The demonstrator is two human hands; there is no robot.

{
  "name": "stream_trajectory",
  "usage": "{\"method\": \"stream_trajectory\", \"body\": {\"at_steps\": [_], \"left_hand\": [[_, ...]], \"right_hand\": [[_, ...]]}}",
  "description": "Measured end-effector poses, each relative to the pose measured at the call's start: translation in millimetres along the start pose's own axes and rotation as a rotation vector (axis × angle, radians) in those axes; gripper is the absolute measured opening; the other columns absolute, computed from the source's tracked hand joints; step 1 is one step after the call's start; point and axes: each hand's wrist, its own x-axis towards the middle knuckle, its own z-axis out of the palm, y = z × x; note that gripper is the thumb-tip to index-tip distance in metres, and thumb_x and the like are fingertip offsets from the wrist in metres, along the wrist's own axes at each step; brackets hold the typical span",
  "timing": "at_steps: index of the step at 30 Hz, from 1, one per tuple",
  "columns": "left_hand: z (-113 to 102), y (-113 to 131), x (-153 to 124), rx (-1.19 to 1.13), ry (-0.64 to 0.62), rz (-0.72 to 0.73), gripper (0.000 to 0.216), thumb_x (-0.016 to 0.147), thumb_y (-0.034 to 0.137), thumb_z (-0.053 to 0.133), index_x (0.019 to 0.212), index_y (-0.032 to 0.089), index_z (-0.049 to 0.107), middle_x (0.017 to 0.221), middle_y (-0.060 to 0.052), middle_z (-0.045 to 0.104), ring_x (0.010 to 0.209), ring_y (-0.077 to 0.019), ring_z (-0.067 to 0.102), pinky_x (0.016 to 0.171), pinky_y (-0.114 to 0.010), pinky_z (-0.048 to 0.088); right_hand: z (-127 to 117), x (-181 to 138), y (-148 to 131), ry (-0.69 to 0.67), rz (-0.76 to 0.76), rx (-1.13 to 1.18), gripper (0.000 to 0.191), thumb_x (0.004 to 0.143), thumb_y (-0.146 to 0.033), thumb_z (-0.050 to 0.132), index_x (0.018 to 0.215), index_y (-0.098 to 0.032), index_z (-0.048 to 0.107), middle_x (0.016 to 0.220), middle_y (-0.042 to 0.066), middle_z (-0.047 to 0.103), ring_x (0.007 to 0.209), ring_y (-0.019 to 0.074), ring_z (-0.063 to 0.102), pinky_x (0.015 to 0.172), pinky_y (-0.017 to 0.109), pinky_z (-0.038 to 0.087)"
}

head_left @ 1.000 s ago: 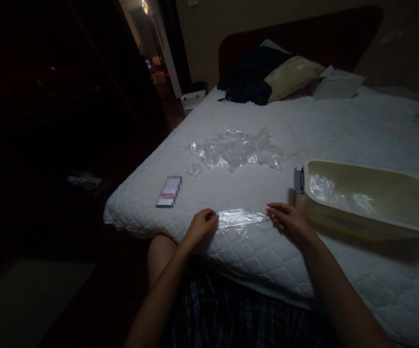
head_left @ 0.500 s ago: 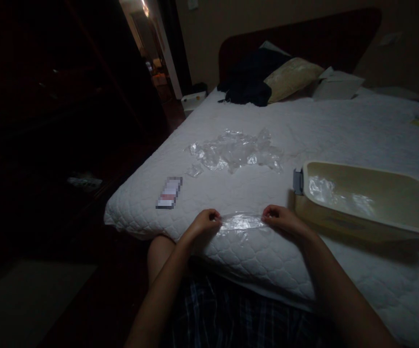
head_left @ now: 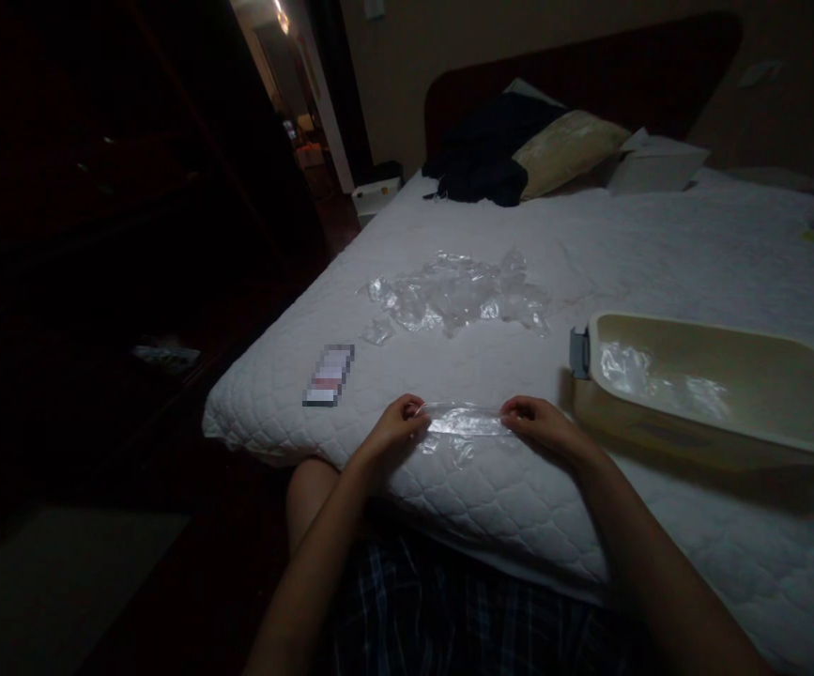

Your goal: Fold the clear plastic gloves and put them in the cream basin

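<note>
A clear plastic bag (head_left: 464,422) lies stretched across the near corner of the white quilted bed (head_left: 519,507). My left hand (head_left: 393,427) pinches its left end with curled fingers. My right hand (head_left: 537,422) pinches its right end the same way. The bag is folded into a narrow strip between them. A heap of crumpled clear plastic bags (head_left: 459,293) lies further up the bed. A beige plastic tub (head_left: 765,371) stands just right of my right hand, with clear plastic inside it.
A small flat card-like item (head_left: 329,374) lies on the bed left of my hands. Pillows (head_left: 568,145) and a dark garment (head_left: 481,155) sit at the headboard. The floor to the left is dark, with an open doorway (head_left: 294,103) beyond.
My right hand has closed from loose fingers into a pinch on the bag's end. Both hands have drawn a little closer, and the bag has narrowed into a tighter strip.
</note>
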Motion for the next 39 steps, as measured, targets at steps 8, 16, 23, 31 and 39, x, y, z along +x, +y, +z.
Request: {"method": "stream_trajectory", "body": {"at_steps": [8, 16, 23, 31, 39], "left_hand": [[-0.2, -4.1, 3.5, -0.031, -0.034, -0.05, 0.029, 0.059, 0.027, 0.068, 0.082, 0.012, 0.06, 0.068, 0.0, 0.055, 0.058, -0.0086, 0.05, 0.053, -0.02, 0.034], [-4.1, -2.3, 2.1, -0.119, -0.102, -0.083, 0.023, 0.061, 0.025, 0.066, 0.08, 0.014, 0.058, 0.065, 0.002, 0.053, 0.052, -0.0063, 0.046, 0.049, -0.019, 0.031], [-7.4, -4.3, 1.7, -0.105, -0.125, -0.071, 0.028, 0.057, 0.021, 0.067, 0.082, 0.014, 0.058, 0.067, 0.002, 0.054, 0.054, -0.0061, 0.047, 0.051, -0.019, 0.032], [-5.1, -6.4, 2.3, -0.102, -0.069, -0.064, 0.031, 0.058, 0.023, 0.068, 0.085, 0.014, 0.058, 0.069, 0.001, 0.053, 0.056, -0.0068, 0.047, 0.052, -0.019, 0.034], [-5.7, -6.3, -0.4, -0.078, -0.115, -0.021, 0.025, 0.059, 0.029, 0.069, 0.075, 0.014, 0.059, 0.066, 0.001, 0.054, 0.055, -0.0068, 0.046, 0.052, -0.021, 0.032]], "right_hand": [[3.2, -0.9, 7.1, 0.055, -0.002, 0.059, 0.032, 0.067, -0.039, 0.062, 0.089, -0.017, 0.055, 0.072, 0.0, 0.052, 0.058, 0.0092, 0.045, 0.048, 0.021, 0.033], [0.0, -3.5, 4.8, -0.01, 0.004, -0.006, 0.033, 0.065, -0.039, 0.063, 0.088, -0.016, 0.059, 0.066, -0.001, 0.051, 0.057, 0.01, 0.044, 0.048, 0.022, 0.032], [-0.5, -4.1, 9.1, -0.008, 0.009, 0.032, 0.041, 0.064, -0.038, 0.065, 0.099, -0.018, 0.053, 0.082, 0.001, 0.053, 0.05, 0.0057, 0.037, 0.043, 0.02, 0.029], [1.1, -0.6, 10.1, -0.028, 0.016, 0.074, 0.037, 0.065, -0.034, 0.065, 0.097, -0.018, 0.055, 0.077, 0.0, 0.05, 0.061, 0.0093, 0.046, 0.052, 0.021, 0.036], [-1.2, -2.5, 7.4, -0.057, 0.022, 0.044, 0.034, 0.065, -0.039, 0.064, 0.089, -0.019, 0.052, 0.062, -0.005, 0.045, 0.044, 0.0052, 0.031, 0.04, 0.02, 0.022]]}}
